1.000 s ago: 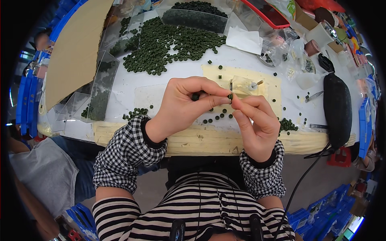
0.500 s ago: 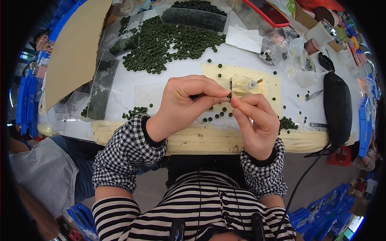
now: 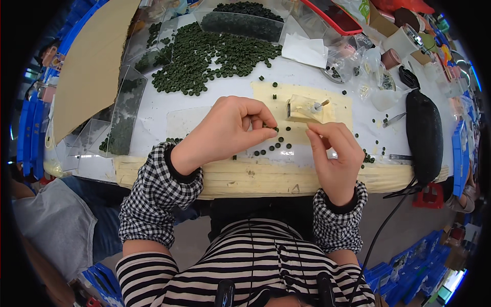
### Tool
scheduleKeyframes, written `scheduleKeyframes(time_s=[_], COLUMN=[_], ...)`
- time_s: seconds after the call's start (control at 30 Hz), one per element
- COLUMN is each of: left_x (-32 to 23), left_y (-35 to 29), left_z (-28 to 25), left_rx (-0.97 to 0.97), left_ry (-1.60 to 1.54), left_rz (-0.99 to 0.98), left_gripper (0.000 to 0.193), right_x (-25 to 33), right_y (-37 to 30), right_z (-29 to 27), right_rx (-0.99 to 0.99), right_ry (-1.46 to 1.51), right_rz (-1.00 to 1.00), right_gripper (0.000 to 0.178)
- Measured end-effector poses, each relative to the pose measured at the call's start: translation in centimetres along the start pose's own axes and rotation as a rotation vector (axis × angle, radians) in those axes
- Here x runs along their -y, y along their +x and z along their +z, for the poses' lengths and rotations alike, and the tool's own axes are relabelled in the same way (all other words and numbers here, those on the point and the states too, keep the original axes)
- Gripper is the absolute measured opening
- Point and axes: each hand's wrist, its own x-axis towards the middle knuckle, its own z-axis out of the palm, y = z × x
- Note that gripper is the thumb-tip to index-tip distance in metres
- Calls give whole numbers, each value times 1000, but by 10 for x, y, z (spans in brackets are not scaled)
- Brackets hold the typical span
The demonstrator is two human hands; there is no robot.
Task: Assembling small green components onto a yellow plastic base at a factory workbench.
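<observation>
hands parted; left hand (image 3: 225,130) pinches small round green disc (image 3: 276,130).

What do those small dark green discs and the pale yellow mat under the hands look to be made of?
Small dark green discs: probably rubber or moulded plastic, matte, uniform round shape. Pale yellow mat: likely paper or thin card, flat, dull, with straight cut edges.

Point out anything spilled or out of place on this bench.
Small dark green discs lie strewn singly over the white table near the left hand and right hand, away from the big heap. Nothing looks damaged.
</observation>
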Motion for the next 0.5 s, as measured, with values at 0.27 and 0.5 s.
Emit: scheduleKeyframes(time_s=[0.27,0.5], left_x=[1,1], left_y=[0,2], left_z=[-6,-3], left_rx=[-23,-114], left_ry=[52,-207], left_rz=[-14,-18], left_gripper=[13,16], right_x=[-1,-3], right_y=[-1,0], right_z=[13,20], right_rx=[183,155], right_ry=[-438,-510], right_rz=[-264,-281], right_gripper=[25,11])
